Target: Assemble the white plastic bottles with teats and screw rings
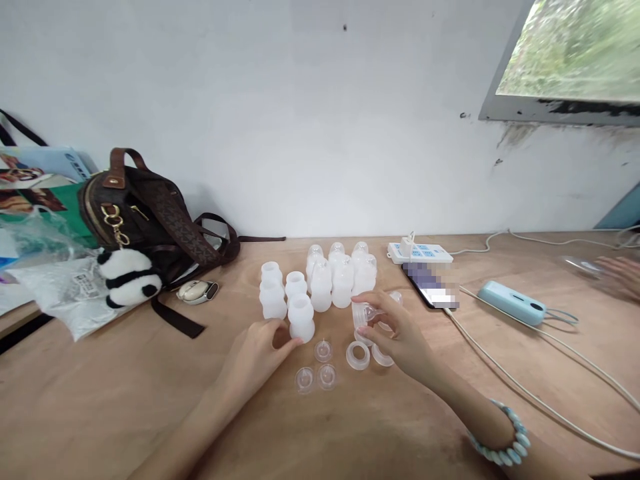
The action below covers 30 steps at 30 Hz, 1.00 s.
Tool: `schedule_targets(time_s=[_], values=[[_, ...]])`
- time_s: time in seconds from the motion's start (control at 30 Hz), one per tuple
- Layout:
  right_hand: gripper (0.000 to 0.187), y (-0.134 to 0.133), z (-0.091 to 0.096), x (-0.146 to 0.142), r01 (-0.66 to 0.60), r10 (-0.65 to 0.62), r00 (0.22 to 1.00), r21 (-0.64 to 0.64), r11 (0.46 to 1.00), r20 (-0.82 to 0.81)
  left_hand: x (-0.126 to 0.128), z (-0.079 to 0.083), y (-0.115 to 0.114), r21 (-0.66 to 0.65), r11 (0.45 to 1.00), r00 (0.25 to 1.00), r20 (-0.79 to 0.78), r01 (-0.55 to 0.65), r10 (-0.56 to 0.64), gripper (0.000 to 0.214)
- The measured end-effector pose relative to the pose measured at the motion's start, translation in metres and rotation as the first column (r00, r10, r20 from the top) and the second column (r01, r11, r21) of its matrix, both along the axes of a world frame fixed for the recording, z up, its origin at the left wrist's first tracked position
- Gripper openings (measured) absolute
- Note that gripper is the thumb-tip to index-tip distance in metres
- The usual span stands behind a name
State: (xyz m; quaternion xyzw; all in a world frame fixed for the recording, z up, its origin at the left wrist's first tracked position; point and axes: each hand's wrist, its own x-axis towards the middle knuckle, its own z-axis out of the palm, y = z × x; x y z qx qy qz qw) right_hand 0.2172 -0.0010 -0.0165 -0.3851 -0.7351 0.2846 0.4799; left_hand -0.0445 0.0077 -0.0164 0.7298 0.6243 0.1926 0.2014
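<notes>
My left hand (pixel 265 343) is closed at the base of an open-topped white bottle (pixel 301 317), thumb in front and the other fingertips hidden. The bottle stands upright before several similar open bottles (pixel 273 299). Between thumb and fingers of my right hand (pixel 395 337) is a clear cap (pixel 360 313), tipped on its side with its rim facing left. Beneath that hand lie several translucent collar rings (pixel 358 365), partly covered. Three clear nipples (pixel 327 377) rest on the table between my hands. Behind them stand several bottles with clear domed caps (pixel 343 283).
At left are a brown backpack (pixel 150 207) with a panda charm (pixel 131 279), a plastic bag (pixel 65 293) and a watch (pixel 197 291). At right lie a phone (pixel 425 283), power strip (pixel 425 253), blue power bank (pixel 511 303) and cables. Another person's blurred hand (pixel 620 275) is at far right.
</notes>
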Motion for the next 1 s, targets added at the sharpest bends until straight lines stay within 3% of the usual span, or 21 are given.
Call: schedule_targets(time_s=[0.1,0.2,0.27,0.47,0.67,1.0], values=[[0.03,-0.001,0.001,-0.001,0.01,-0.01,1.0,-0.018,1.0,0.016,-0.004,0.007,-0.001,-0.058,0.994,0.991,-0.1,0.089,-0.095,0.024],[0.031,-0.001,0.001,-0.001,0.013,-0.012,1.0,-0.033,0.999,0.028,-0.004,0.008,-0.002,-0.183,0.94,0.957,0.025,0.288,-0.289,0.024],[0.031,-0.001,0.001,-0.001,0.004,-0.003,1.0,-0.032,0.999,0.029,-0.003,0.004,-0.002,-0.219,0.918,0.944,0.062,0.331,-0.326,0.035],[0.03,0.0,0.0,-0.001,-0.008,0.008,0.999,-0.005,1.0,0.031,-0.003,-0.014,0.003,-0.046,0.946,0.943,-0.076,0.321,-0.324,0.05],[0.029,-0.001,0.0,0.0,-0.012,0.013,0.999,-0.007,1.0,0.047,-0.005,-0.026,0.011,0.123,0.925,0.917,-0.229,0.36,-0.326,0.057],[0.03,-0.003,0.001,0.0,-0.021,0.026,0.993,-0.039,0.999,0.114,-0.006,-0.042,0.016,0.119,0.91,0.911,-0.166,0.398,-0.377,0.055]])
